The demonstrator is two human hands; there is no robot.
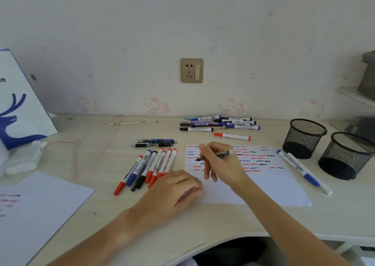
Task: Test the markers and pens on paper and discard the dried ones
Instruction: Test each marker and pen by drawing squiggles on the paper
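A pen (215, 155) is gripped in the right hand (220, 162), its tip set on the test sheet (269, 186) among red, blue and black squiggles. The sheet's near-left corner is pressed flat by the relaxed left hand (172, 190). Capped whiteboard markers (146, 168) are laid in a row just left of the sheet; a further pile of markers (219, 123) lies behind it.

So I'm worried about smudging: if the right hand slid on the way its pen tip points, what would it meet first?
The right hand aims its pen left. It would cross fresh squiggles on the paper, then probably reach the row of markers beside the sheet. Depth is hard to judge.
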